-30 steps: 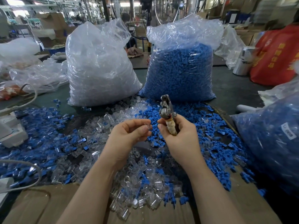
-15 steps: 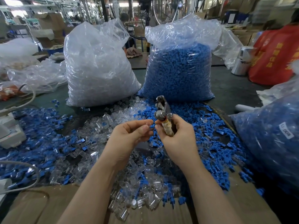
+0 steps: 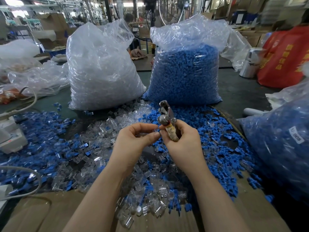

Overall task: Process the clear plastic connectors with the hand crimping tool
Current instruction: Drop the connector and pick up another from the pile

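Note:
My right hand [image 3: 182,141] grips the hand crimping tool [image 3: 166,117] by its tape-wrapped handle, with the metal head pointing up and away. My left hand [image 3: 135,139] pinches a small clear plastic connector [image 3: 156,130] between thumb and forefinger, right beside the tool's handle and touching my right fingers. Both hands hover above a loose heap of clear connectors [image 3: 103,131] mixed with blue plastic parts [image 3: 215,131] spread over the table.
A big bag of clear connectors [image 3: 100,67] and a bag of blue parts [image 3: 185,71] stand behind the heap. Another blue-filled bag [image 3: 282,139] sits at the right. A white device with cables [image 3: 11,136] lies at the left. Cardboard [image 3: 41,213] covers the near edge.
Both hands have drifted slightly left and stayed together. The tool's head has tilted a little to the left, and the left fingers have closed in on the connector by the tool.

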A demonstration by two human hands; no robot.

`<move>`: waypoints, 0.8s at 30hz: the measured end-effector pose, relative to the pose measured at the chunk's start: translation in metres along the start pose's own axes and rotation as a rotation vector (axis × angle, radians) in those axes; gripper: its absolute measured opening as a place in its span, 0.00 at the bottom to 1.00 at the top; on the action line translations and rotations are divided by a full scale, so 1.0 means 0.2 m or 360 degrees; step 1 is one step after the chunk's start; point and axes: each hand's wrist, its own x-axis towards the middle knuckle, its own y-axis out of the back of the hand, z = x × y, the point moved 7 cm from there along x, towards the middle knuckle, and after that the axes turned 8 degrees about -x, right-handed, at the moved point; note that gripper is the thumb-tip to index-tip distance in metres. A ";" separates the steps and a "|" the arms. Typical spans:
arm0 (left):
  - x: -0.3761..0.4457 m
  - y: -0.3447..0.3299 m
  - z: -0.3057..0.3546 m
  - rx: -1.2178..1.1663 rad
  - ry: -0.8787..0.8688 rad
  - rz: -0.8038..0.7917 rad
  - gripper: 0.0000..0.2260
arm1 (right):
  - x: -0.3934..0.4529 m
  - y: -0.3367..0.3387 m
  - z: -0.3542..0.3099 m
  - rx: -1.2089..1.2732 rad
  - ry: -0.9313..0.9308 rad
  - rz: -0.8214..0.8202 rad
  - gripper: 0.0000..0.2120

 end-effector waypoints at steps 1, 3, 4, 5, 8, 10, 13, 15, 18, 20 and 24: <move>0.00 0.00 0.00 0.0012 -0.0012 0.0011 0.12 | 0.00 0.00 0.00 -0.0008 0.0000 -0.0009 0.06; 0.00 0.00 0.00 0.0013 -0.0022 0.0019 0.10 | 0.00 0.00 0.00 -0.0010 -0.0002 -0.0018 0.05; 0.00 0.00 0.00 0.0007 -0.0022 0.0020 0.10 | 0.00 0.00 0.00 -0.0012 -0.0003 -0.0022 0.04; 0.00 0.00 0.00 0.0000 -0.0021 0.0022 0.10 | 0.00 0.00 0.00 -0.0017 -0.0003 -0.0026 0.04; 0.00 0.01 0.00 -0.0017 -0.0016 0.0025 0.08 | 0.00 0.00 0.00 -0.0032 0.0009 -0.0038 0.05; 0.00 0.01 0.00 -0.0049 -0.0007 0.0020 0.06 | 0.00 0.00 0.00 -0.0032 0.0018 -0.0053 0.06; 0.00 0.01 -0.01 -0.0149 0.0020 0.0077 0.07 | 0.00 0.01 0.01 -0.0003 0.0017 -0.0042 0.05; 0.00 0.01 0.00 -0.0240 0.0024 0.0119 0.08 | 0.00 0.04 0.02 0.0011 -0.0003 0.0012 0.05; 0.00 0.03 0.00 -0.0361 0.0005 0.0185 0.09 | 0.01 0.06 0.05 -0.0004 -0.0052 0.0018 0.05; 0.00 0.03 0.01 -0.0392 -0.0019 0.0201 0.10 | 0.01 0.06 0.07 -0.0055 -0.0088 -0.0041 0.05; 0.00 0.03 0.04 -0.0352 -0.0092 0.0192 0.11 | 0.01 0.02 0.06 -0.0224 -0.0096 -0.0215 0.04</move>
